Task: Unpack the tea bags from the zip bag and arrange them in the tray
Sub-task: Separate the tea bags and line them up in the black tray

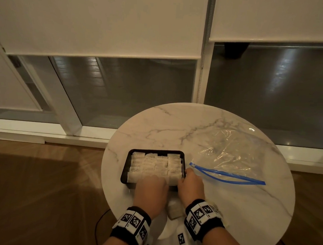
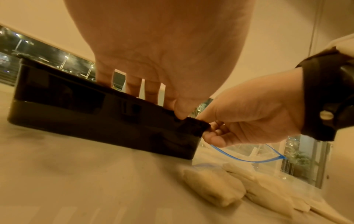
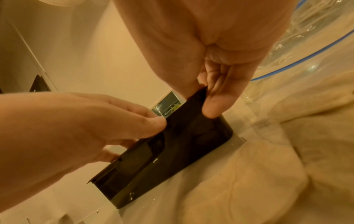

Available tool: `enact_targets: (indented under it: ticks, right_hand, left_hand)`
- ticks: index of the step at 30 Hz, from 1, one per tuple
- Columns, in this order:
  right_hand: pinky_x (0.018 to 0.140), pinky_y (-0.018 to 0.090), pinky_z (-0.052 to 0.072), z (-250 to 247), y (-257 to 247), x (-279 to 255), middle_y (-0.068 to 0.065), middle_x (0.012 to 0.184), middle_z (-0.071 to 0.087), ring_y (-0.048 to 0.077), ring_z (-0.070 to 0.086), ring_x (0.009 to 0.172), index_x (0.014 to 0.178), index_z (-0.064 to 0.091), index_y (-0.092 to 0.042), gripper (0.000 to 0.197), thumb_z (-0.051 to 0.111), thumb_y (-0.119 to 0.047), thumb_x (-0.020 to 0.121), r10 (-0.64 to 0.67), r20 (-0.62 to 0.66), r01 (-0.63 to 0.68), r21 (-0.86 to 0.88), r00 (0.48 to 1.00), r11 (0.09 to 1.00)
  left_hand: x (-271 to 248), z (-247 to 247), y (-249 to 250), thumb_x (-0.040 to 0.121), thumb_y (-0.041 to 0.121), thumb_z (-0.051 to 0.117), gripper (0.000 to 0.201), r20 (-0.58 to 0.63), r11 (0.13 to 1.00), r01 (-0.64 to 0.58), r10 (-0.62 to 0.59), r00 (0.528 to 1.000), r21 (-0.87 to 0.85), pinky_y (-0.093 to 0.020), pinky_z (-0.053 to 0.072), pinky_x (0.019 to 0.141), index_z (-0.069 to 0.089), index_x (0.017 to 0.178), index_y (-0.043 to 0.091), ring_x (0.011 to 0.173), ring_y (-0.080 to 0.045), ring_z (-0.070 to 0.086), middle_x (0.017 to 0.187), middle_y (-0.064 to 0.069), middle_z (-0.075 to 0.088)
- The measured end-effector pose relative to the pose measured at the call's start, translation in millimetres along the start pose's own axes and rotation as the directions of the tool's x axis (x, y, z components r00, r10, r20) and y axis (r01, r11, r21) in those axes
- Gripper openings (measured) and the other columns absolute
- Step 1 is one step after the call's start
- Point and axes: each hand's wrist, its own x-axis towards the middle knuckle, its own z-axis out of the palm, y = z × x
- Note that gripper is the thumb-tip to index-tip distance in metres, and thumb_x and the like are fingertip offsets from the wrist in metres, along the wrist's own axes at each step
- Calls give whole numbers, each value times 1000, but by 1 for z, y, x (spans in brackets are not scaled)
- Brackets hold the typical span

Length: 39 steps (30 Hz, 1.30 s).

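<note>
At nine o'clock on the round white marble table [image 1: 227, 211], the black rectangular plastic tray [image 1: 124, 169] holds rows of white tea bags [image 1: 154, 165]. The left hand [image 1: 151, 190] reaches over its near wall, fingers straight down among them. The right hand [image 1: 191, 183] pinches the tray's near right corner. A few loose white tea bags [image 2: 214, 186] lie at six o'clock between the wrists, about equally near either hand, their long axis unclear. The clear blue-zippered bag [image 1: 230, 157] lies at three o'clock, open-mouthed.

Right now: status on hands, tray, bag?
Left hand fingers down in tray. Right hand pinches tray's corner. Loose tea bags remain on table; zip bag looks empty.
</note>
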Motion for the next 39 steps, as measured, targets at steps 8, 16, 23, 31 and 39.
enact_targets:
  ticks: [8,16,23,31,39]
  right_hand:
    - [90,28,49,-26,5,-1,4,119,68,20,64,109,121,65,-16,27,49,-29,103,-35,74,27,114,997,993]
    - [80,25,47,-88,62,-10,-1,101,68,11,63,90,122,66,-20,28,61,-31,97,4,94,-15,109,996,994]
    - [89,27,50,-86,99,-17,4,114,63,17,62,101,129,61,-22,45,73,-31,87,120,249,-107,-63,961,992]
    - [95,36,52,-71,102,-15,-3,117,61,19,60,110,119,60,-35,55,84,-41,70,106,338,-50,-169,935,984]
    - [77,29,53,-71,107,-16,-9,95,60,13,62,88,87,58,-36,32,84,-39,69,84,312,-52,-111,946,993]
  left_hand:
    - [-2,-1,2,103,45,40,27,-40,986,-23,17,999,-165,-36,42,100,61,116,34,108,-12,55,115,11,62]
    - [-21,-16,21,95,40,58,16,-157,938,-60,6,988,-342,-29,54,83,68,104,32,91,-5,59,97,14,64]
    - [-29,15,38,92,35,60,28,183,984,48,-15,983,-174,-35,55,91,65,118,26,110,-19,62,119,2,64]
    - [-22,20,37,90,27,62,26,211,985,119,-91,973,-124,-36,55,91,65,116,23,110,-21,63,118,-1,65]
    - [-23,21,37,85,43,66,34,262,950,207,-143,954,-234,-38,55,92,63,117,29,108,-18,60,119,5,57]
